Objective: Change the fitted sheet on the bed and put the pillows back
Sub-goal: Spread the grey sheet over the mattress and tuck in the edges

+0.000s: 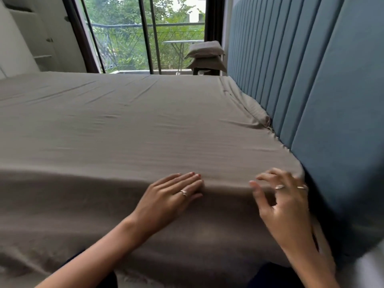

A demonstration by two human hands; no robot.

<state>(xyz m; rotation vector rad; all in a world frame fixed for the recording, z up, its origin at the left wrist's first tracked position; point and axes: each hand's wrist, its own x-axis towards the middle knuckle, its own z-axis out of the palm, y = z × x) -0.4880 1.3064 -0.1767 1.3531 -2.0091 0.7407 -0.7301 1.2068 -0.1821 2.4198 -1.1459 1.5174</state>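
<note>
At the near edge of the bed, toward 6 o'clock in the head view, both hands meet the taupe fitted sheet [128, 125], which covers the whole mattress top and hangs down the near side. Left hand [172, 196], at about 6 o'clock: fingers straight and pressed together, laid flat on the sheet right at the mattress edge, a ring on one finger. Right hand [280, 198], at about 5 o'clock: fingers spread and slightly bent over the near corner of the mattress beside the headboard [311, 80]; motion blur hides whether the fingertips touch or pinch the cloth, so its grasp cannot be told. Rings show on two of its fingers.

Headboard: blue, padded in vertical channels, running along the right side from 1 to 4 o'clock. Along its base, near 3 o'clock, the sheet's edge lies bunched and loose against the padding.

Two pillows [205, 51] in taupe cases are stacked on a small stand beyond the far end of the bed, at about 12 o'clock, well apart from the hands. Behind them stands a glazed balcony door [145, 34] with a railing and green trees outside.
</note>
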